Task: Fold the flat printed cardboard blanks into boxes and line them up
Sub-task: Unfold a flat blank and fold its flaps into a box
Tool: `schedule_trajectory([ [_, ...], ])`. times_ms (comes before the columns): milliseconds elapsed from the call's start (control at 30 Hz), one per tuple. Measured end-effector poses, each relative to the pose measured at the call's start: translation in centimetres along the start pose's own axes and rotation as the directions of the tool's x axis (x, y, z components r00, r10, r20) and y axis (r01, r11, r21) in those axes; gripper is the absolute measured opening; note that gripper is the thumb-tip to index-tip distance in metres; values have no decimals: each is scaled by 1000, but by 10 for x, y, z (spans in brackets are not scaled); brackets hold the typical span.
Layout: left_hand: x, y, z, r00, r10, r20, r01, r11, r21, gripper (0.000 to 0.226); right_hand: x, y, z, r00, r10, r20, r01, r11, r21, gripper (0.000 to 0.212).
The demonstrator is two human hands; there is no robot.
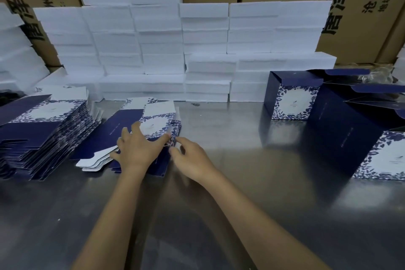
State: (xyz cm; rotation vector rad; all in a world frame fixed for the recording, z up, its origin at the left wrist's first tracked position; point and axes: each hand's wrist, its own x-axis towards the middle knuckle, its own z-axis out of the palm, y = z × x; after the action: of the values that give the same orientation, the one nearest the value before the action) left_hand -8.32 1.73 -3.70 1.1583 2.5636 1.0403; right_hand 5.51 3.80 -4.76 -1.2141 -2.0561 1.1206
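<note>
A small pile of flat blue-and-white floral blanks (pixel 151 120) lies on the steel table just ahead of me. My left hand (pixel 137 149) lies spread flat on top of that pile, fingers straight. My right hand (pixel 188 158) is at the pile's right edge, thumb and forefinger pinching the edge of the top blank. A taller stack of the same blanks (pixel 43 129) sits at the left. Folded navy boxes with open top flaps stand at the right: one further back (pixel 291 98), a larger cluster nearer (pixel 359 129).
Stacks of white foam blocks (pixel 197 50) form a wall along the back of the table. Brown printed cartons (pixel 361 6) rise behind them. Bare steel table surface (pixel 241 182) stretches between the blanks and the folded boxes.
</note>
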Motion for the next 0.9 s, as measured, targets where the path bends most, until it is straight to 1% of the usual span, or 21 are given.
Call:
schedule_trajectory([
  [67,-1,3,-2,997,1,-82,-7,997,-79,88,4,-6,2,1000,5,19,-8,991,134,50],
  [100,-3,5,-2,991,0,-132,-12,996,-88,84,6,-9,3,999,8,33,-15,976,218,47],
  [167,-8,9,-3,969,19,-245,-39,996,-76,77,9,-20,6,997,8,75,-39,909,416,40],
  [200,-10,12,-4,952,42,-303,-65,996,-64,74,11,-25,7,995,11,103,-64,844,533,39],
  [233,-12,15,-4,931,75,-356,-97,994,-45,72,12,-31,8,991,21,133,-103,754,649,39],
  [300,-17,20,-4,887,154,-436,-171,985,-1,70,14,-41,5,985,53,167,-168,564,809,42],
  [333,-19,23,-4,865,191,-463,-207,978,18,70,14,-44,1,983,59,173,-180,495,850,43],
  [367,-21,26,-3,845,226,-484,-239,970,35,69,14,-46,-4,982,53,179,-183,448,875,44],
  [433,-28,33,-1,810,294,-508,-297,952,77,67,11,-47,-15,980,30,196,-193,375,907,51],
  [500,-36,41,2,777,366,-511,-353,927,127,66,7,-46,-26,977,18,213,-207,323,923,50],
  [600,-53,55,12,757,461,-464,-439,884,161,65,-1,-40,-44,986,64,156,-169,296,940,42],
  [700,-74,66,23,769,541,-342,-524,839,148,67,-11,-26,-62,988,151,26,-70,292,954,38],
  [767,-88,69,29,774,583,-246,-562,812,158,69,-20,-14,-76,979,191,-70,0,342,940,36],
  [800,-93,70,31,766,605,-218,-580,796,169,68,-26,-7,-84,973,202,-110,26,378,926,35],
  [867,-100,70,32,751,624,-217,-607,781,148,62,-40,8,-100,959,221,-176,63,442,895,34],
  [900,-101,70,31,755,611,-237,-602,790,120,59,-46,17,-108,951,239,-198,69,459,886,34],
])
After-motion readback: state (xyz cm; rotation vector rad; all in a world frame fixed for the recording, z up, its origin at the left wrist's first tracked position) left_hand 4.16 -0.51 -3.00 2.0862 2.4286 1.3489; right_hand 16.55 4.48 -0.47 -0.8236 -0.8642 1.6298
